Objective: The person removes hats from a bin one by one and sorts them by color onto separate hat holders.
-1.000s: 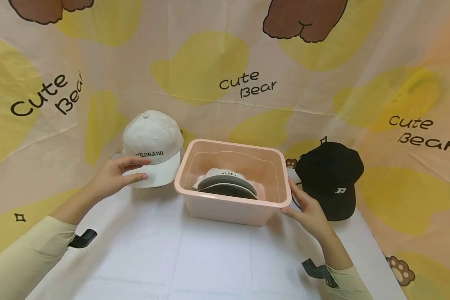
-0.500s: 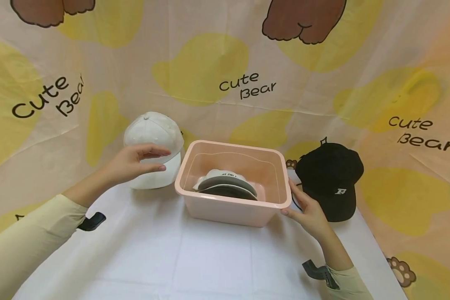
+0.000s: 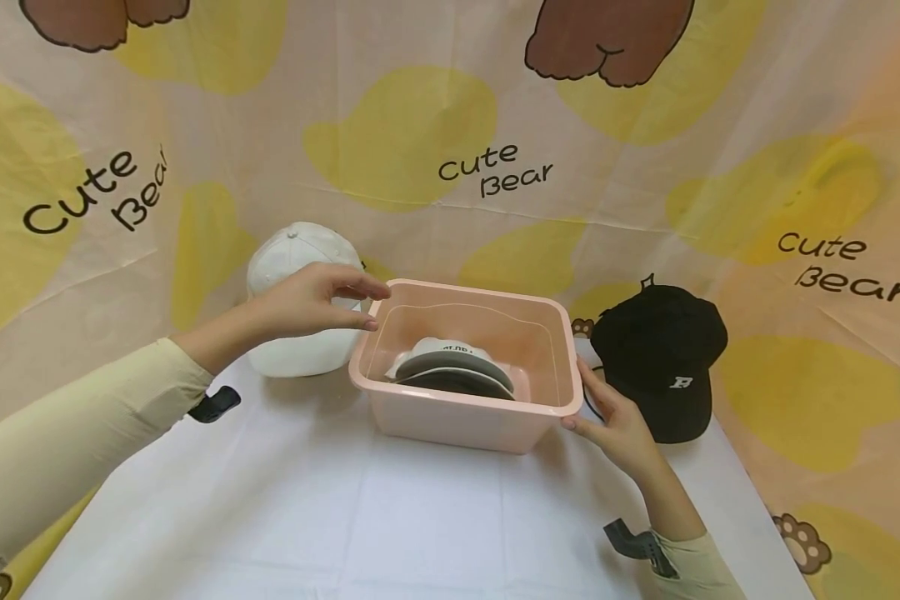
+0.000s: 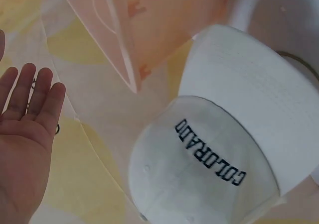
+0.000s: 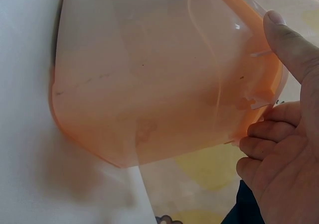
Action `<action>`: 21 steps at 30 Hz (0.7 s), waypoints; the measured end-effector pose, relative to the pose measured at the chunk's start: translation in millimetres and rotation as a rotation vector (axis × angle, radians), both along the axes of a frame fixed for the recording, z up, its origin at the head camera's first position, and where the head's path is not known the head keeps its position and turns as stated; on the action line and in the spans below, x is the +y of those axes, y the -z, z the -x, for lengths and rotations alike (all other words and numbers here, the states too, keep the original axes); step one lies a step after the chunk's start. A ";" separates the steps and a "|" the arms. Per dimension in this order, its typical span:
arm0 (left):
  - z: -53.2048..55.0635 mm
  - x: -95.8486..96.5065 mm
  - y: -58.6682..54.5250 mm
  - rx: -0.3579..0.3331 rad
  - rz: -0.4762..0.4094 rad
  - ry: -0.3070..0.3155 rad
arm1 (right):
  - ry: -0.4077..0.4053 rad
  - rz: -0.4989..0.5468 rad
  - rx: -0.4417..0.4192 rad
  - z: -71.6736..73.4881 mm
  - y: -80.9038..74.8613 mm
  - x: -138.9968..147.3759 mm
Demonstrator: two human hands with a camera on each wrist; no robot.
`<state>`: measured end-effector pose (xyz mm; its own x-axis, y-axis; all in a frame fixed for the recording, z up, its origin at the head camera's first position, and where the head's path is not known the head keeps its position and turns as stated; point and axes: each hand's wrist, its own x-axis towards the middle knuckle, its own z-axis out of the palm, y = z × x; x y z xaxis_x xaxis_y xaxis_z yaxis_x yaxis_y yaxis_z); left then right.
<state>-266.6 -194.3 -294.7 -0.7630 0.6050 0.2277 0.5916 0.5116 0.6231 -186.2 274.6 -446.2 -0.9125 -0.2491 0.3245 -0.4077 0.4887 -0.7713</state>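
Note:
A pink plastic storage bin [image 3: 457, 421] stands on the table with several caps [image 3: 453, 362] stacked inside, their brims toward me. My left hand [image 3: 307, 302] hovers by the bin's left rim with fingers loosely extended, holding nothing. Below and behind it sits a white cap [image 3: 300, 354]; the left wrist view shows COLORADO lettering on that white cap [image 4: 204, 159]. At the bin's front right corner, my right hand [image 3: 621, 421] holds the rim. In the right wrist view the right hand's thumb [image 5: 286, 37] lies along the rim, and its fingers bend beneath it.
A black cap [image 3: 656, 358] with a white letter rests right of the bin, just beyond the right hand. White cloth covers the table [image 3: 420, 525]. A patterned curtain [image 3: 390, 133] hangs close behind everything.
My left hand has moved right from in front of the white cap to the bin's left rim. The right hand, the bin and the caps have stayed in place.

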 end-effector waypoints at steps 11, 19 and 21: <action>5.8 39.7 -5.7 -0.066 0.081 0.077 | 0.003 0.014 -0.006 1.1 -3.0 -0.3; 1.9 58.8 -3.7 -0.096 0.149 0.108 | 0.000 0.003 0.001 0.8 0.1 -0.1; 2.0 63.3 -2.0 -0.106 0.166 0.122 | -0.001 0.002 0.002 0.9 -0.1 -0.3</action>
